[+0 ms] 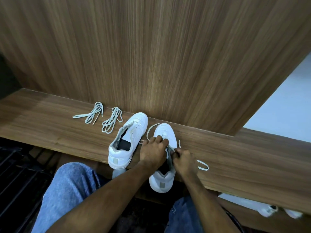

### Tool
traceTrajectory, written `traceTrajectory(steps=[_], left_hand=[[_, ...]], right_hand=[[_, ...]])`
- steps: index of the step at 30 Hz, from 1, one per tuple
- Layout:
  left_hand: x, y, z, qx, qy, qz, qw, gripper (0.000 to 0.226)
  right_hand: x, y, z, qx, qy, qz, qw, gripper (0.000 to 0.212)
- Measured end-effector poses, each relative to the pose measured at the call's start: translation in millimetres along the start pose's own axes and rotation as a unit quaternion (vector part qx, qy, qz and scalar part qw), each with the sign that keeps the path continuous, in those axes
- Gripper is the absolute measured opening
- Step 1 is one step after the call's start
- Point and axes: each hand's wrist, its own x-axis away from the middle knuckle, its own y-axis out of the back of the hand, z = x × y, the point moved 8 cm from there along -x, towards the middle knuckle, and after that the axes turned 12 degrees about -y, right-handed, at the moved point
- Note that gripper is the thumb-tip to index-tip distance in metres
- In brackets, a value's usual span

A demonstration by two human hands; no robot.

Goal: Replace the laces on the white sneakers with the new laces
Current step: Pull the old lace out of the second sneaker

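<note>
Wooden shelf (227, 153): two white sneakers, toes to the back panel.
- Right sneaker (164, 132): left hand (152, 153) curled on its lacing; right hand (184, 159) pinching its lace (202, 165).
- Left sneaker (127, 140): unlaced.
- Two loose laces (102, 117), left of it.

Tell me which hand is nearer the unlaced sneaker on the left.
Left. The left hand rests on the other sneaker just beside the unlaced sneaker; the right hand sits farther off, on the far side of the other sneaker, pinching its lace.
</note>
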Motion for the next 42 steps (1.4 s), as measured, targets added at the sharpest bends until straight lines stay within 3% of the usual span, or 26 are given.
traceTrajectory(steps=[4, 6, 7, 9, 10, 11, 13, 16, 18, 20, 22, 25, 27, 30, 31, 32, 33, 35, 38, 40, 42], left_hand=[[-13, 12, -1, -0.035, -0.015, 0.006, 0.999, 0.021], [-14, 16, 13, 0.041, 0.055, -0.013, 0.998, 0.022], [-12, 14, 29, 0.135, 0.131, -0.039, 0.981, 0.023], [-1, 2, 57, 0.344, 0.265, -0.088, 0.896, 0.017], [4, -4, 64, 0.402, 0.297, -0.103, 0.860, 0.012], [7, -6, 67, 0.407, 0.303, -0.094, 0.856, 0.009], [7, -3, 66, 0.362, 0.271, -0.078, 0.889, 0.015], [-5, 15, 47, 0.274, 0.138, -0.099, 0.947, 0.027], [-15, 14, 26, 0.173, 0.032, -0.047, 0.983, 0.033], [-20, 7, 10, 0.028, -0.037, 0.018, 0.999, 0.035], [-21, 7, 3, -0.052, -0.054, 0.020, 0.997, 0.028], [-20, 18, 13, 0.029, 0.016, -0.031, 0.999, 0.020], [-12, 25, 38, 0.200, 0.146, -0.115, 0.962, 0.016], [5, 31, 78, 0.442, 0.322, -0.276, 0.790, 0.013], [7, 33, 86, 0.470, 0.346, -0.304, 0.753, 0.012], [6, 36, 90, 0.479, 0.348, -0.309, 0.744, 0.010], [3, 39, 89, 0.465, 0.338, -0.292, 0.765, 0.007], [-3, 42, 80, 0.378, 0.276, -0.232, 0.853, 0.023], [-18, 39, 44, 0.197, 0.077, -0.141, 0.967, 0.036], [-22, 20, 21, 0.077, -0.012, -0.037, 0.996, 0.034], [-22, 9, 8, -0.010, -0.045, 0.013, 0.999, 0.034]], right_hand=[[0, 1, 0, -0.006, -0.004, 0.000, 1.000, 0.020], [0, 0, -2, -0.012, -0.010, -0.004, 1.000, 0.018], [-1, -2, -4, -0.017, -0.012, -0.003, 1.000, 0.017], [-1, -3, -4, -0.023, -0.017, -0.003, 1.000, 0.016], [0, -3, -4, -0.021, -0.018, -0.003, 1.000, 0.017], [-1, -3, -4, -0.019, -0.016, -0.002, 1.000, 0.018], [-2, -5, -4, -0.021, -0.013, 0.001, 1.000, 0.020], [-2, -4, -4, -0.024, -0.018, 0.004, 1.000, 0.020], [-2, -3, -4, -0.022, -0.020, 0.007, 1.000, 0.020], [-1, -1, -3, -0.019, -0.015, 0.006, 1.000, 0.020], [-1, -2, -2, -0.027, -0.007, 0.009, 1.000, 0.020], [0, -3, -3, -0.037, -0.009, 0.010, 0.999, 0.020], [1, -2, -3, -0.042, -0.006, 0.011, 0.999, 0.019], [2, -1, -2, -0.038, -0.005, 0.006, 0.999, 0.019], [1, -1, -2, -0.039, -0.005, 0.008, 0.999, 0.020], [1, -1, -2, -0.038, -0.007, 0.010, 0.999, 0.020], [1, -1, -2, -0.036, -0.010, 0.011, 0.999, 0.019], [0, -2, -3, -0.038, -0.016, 0.012, 0.999, 0.019], [1, -4, -4, -0.048, -0.021, 0.018, 0.998, 0.018], [1, -3, -4, -0.047, -0.020, 0.014, 0.999, 0.017], [1, -3, -3, -0.046, -0.020, 0.015, 0.999, 0.018]])
